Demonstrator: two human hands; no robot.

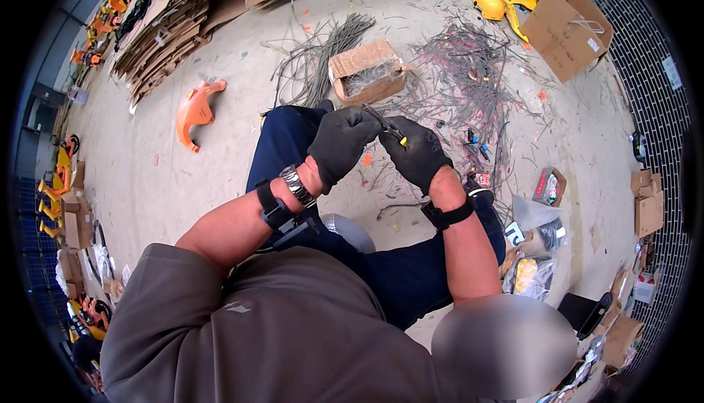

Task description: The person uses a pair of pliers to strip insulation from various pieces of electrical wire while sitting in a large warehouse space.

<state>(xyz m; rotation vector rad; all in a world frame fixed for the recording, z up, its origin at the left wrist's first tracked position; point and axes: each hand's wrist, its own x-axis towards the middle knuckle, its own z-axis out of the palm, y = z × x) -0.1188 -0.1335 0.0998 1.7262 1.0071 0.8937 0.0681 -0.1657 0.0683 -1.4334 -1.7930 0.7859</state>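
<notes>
My right hand [419, 153], in a black glove, is closed around a small dark hand tool [389, 127], which looks like pliers or cutters with a yellow handle end. Its dark tip points up and left, towards my left hand [342, 140]. That hand wears a black glove too, its fingers curled in close to the tip. Whether something thin is pinched in them is hidden. Just beyond both hands stands an open cardboard box [367, 51] with clear plastic and thin strands inside. A bundle of grey cables [324, 53] lies left of this box.
Cut cable sheathing and wire scraps [473, 67] spread over the concrete floor at right. An orange plastic part [199, 114] lies at left. Flattened cardboard [176, 23] is stacked behind it. A large cardboard box [566, 34] stands at far right, beside yellow parts [489, 7].
</notes>
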